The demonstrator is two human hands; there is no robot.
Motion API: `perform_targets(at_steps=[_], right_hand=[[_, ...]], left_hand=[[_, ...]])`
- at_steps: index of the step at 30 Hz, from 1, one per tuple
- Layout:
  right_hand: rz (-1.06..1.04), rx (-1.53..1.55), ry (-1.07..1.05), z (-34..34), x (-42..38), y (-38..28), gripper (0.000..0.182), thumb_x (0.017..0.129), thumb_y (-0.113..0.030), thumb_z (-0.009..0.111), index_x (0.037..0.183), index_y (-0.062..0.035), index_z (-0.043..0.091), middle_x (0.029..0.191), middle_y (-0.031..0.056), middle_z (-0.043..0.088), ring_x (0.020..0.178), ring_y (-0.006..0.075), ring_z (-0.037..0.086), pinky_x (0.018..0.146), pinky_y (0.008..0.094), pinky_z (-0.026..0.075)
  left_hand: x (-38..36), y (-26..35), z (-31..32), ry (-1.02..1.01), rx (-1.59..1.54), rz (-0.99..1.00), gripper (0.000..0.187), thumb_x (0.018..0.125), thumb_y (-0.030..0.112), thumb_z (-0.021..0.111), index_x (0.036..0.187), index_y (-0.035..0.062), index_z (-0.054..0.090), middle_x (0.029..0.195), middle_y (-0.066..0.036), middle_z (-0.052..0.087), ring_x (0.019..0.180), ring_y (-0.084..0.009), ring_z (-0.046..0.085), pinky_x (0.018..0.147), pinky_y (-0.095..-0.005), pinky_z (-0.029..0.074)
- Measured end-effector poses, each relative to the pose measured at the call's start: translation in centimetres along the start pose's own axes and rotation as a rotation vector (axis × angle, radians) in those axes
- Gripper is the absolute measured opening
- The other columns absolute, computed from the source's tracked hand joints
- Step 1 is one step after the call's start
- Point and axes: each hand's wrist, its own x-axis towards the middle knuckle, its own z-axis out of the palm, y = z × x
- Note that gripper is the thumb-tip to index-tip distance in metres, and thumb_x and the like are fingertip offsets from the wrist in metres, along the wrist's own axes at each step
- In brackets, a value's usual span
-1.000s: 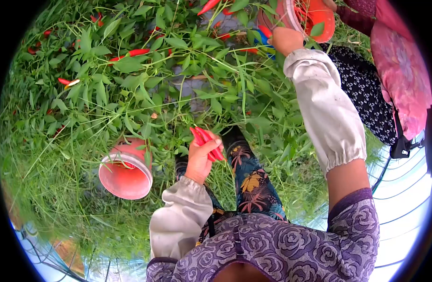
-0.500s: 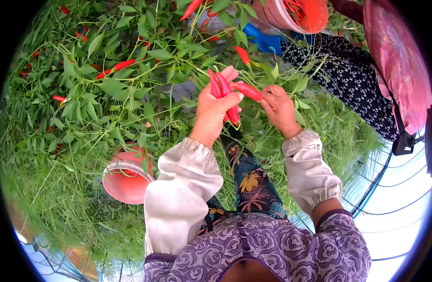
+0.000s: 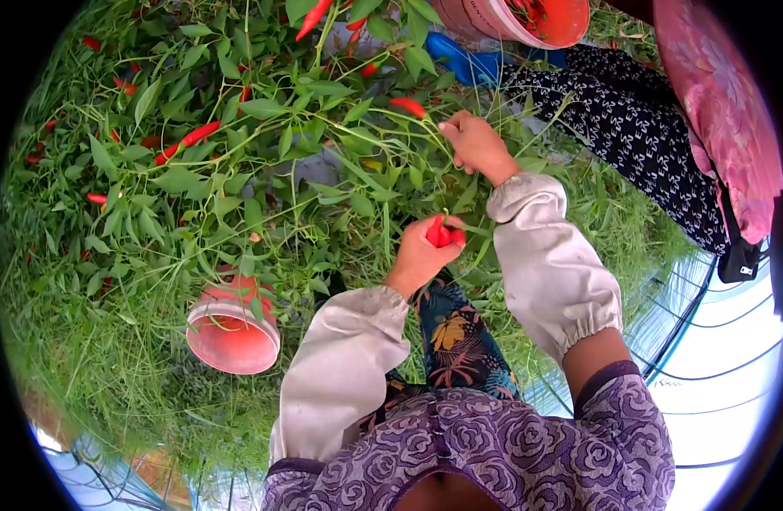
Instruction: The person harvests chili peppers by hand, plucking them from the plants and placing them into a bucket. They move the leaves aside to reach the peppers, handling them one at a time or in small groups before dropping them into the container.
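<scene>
Several red chili peppers (image 3: 439,232) are bunched in my left hand (image 3: 415,262), the fingers wrapped round them low over the plants. Farther out, my right hand (image 3: 481,146) is curled closed beside the stem of a red chili pepper (image 3: 408,106) on the plant. What its fingers pinch, if anything, is hidden. Another long red chili pepper (image 3: 199,133) hangs among the leaves to the left, and one more (image 3: 313,19) shows at the top.
A pink bucket (image 3: 232,345) lies tipped on its side in the grass at the left. At the top right stands another bucket (image 3: 485,19) with red peppers inside. Beside it is a co-worker in patterned trousers (image 3: 639,136) and blue boots (image 3: 464,61). Pepper plants fill the left side.
My left hand has drawn down towards my body with the peppers. My right hand has moved up to the pepper on the plant; the pepper formerly at its fingertips is no longer there.
</scene>
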Motion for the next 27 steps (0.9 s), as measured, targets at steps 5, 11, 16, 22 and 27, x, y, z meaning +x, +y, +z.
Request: perform_targets(at_steps=[5,11,16,22,27], right_hand=[[-0.527,-0.496,0.437,2.0,1.2,-0.6,0.031,0.075,-0.015,0.068,0.106,-0.0097,0.066,0.108,0.0176,0.067,0.097,0.0345,0.064,0.077,0.0447,0.052],[-0.249,0.235,0.0,1.0,5.0,1.1,0.037,0.08,-0.021,0.059,0.111,-0.0037,0.068,0.109,0.0205,0.068,0.093,0.0317,0.067,0.077,0.0376,0.052],[-0.034,-0.097,-0.133,2.5,6.7,-0.6,0.056,0.08,-0.046,0.067,0.104,0.0042,0.069,0.1,0.0269,0.068,0.096,0.0425,0.065,0.084,0.0416,0.05],[-0.061,0.083,-0.02,4.6,7.2,2.1,0.046,0.07,-0.029,0.085,0.094,0.0072,0.069,0.085,0.017,0.071,0.073,0.0228,0.066,0.069,0.0351,0.051],[-0.057,0.915,0.144,3.1,1.7,0.0,0.046,0.082,0.001,0.069,0.126,0.004,0.054,0.089,0.0061,0.068,0.087,0.0158,0.065,0.077,0.0278,0.049]], left_hand=[[-1.5,0.4,-0.3,0.098,-0.03,-0.045,0.03,0.076,-0.006,0.071,0.104,0.0006,0.063,0.089,0.0,0.065,0.078,-0.0067,0.06,0.068,-0.022,0.051],[-2.3,4.1,-2.3,0.179,-0.157,-0.106,0.026,0.076,-0.005,0.067,0.101,0.0024,0.061,0.104,-0.009,0.066,0.093,-0.014,0.063,0.078,-0.028,0.053],[-3.5,6.4,-3.5,0.197,-0.216,-0.045,0.026,0.079,-0.003,0.069,0.104,0.0027,0.062,0.105,-0.006,0.067,0.081,-0.0111,0.063,0.063,-0.0237,0.054],[-5.3,9.5,-5.7,0.046,-0.496,0.199,0.033,0.08,0.003,0.066,0.112,0.0012,0.058,0.115,-0.017,0.06,0.114,-0.0345,0.06,0.076,-0.037,0.057],[-5.3,12.3,-5.9,0.14,-0.663,0.254,0.038,0.083,0.007,0.065,0.117,0.0061,0.05,0.109,-0.015,0.059,0.106,-0.0325,0.059,0.07,-0.0384,0.057]])
